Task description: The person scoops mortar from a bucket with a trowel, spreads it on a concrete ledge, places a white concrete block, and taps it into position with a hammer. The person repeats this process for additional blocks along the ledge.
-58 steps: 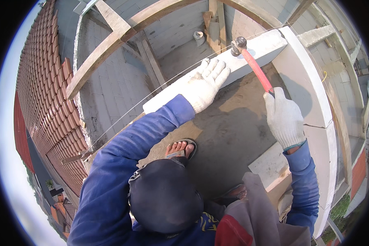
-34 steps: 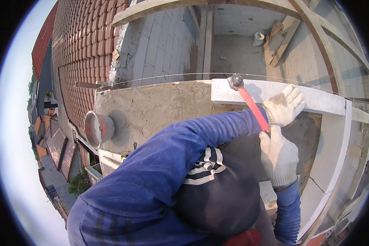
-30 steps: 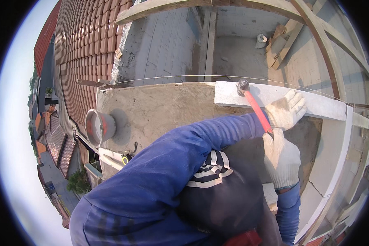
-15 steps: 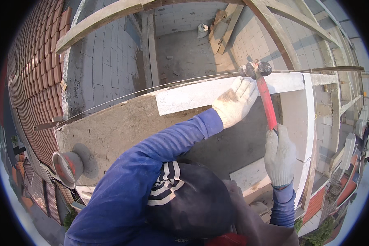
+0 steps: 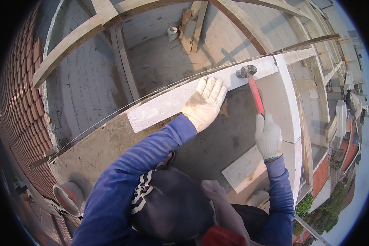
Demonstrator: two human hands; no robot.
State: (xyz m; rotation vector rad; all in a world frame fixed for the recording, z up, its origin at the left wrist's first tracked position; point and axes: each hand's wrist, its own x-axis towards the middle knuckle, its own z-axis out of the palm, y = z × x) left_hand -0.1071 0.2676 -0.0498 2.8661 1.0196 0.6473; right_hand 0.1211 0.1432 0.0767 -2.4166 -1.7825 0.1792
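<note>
A long white building block [image 5: 160, 107] lies along the wall edge, on a bed of grey mortar. My left hand [image 5: 205, 102], in a cream glove with a brown stain, rests flat on its near face with the fingers stretched. In my right hand [image 5: 269, 135], also gloved, is a hammer [image 5: 256, 95] with a red handle, gripped near its lower end. The dark hammer head is over the block's right part, right of my left fingers; I cannot tell whether it touches. Another white block [image 5: 238, 171] lies nearer, left of my right forearm.
A taut string [image 5: 110, 119] runs along the block's far edge. A bucket [image 5: 67, 197] stands at lower left. Timber beams [image 5: 74, 59] cross above a lower room holding a sack [image 5: 172, 33] and boards. A white block wall [image 5: 289, 106] borders the right; roof tiles [image 5: 20, 102] the left.
The view has shifted and turned. My left hand lies flatter on the block. The hammer head has moved from the block's far edge to over its face; my right hand still holds it.
</note>
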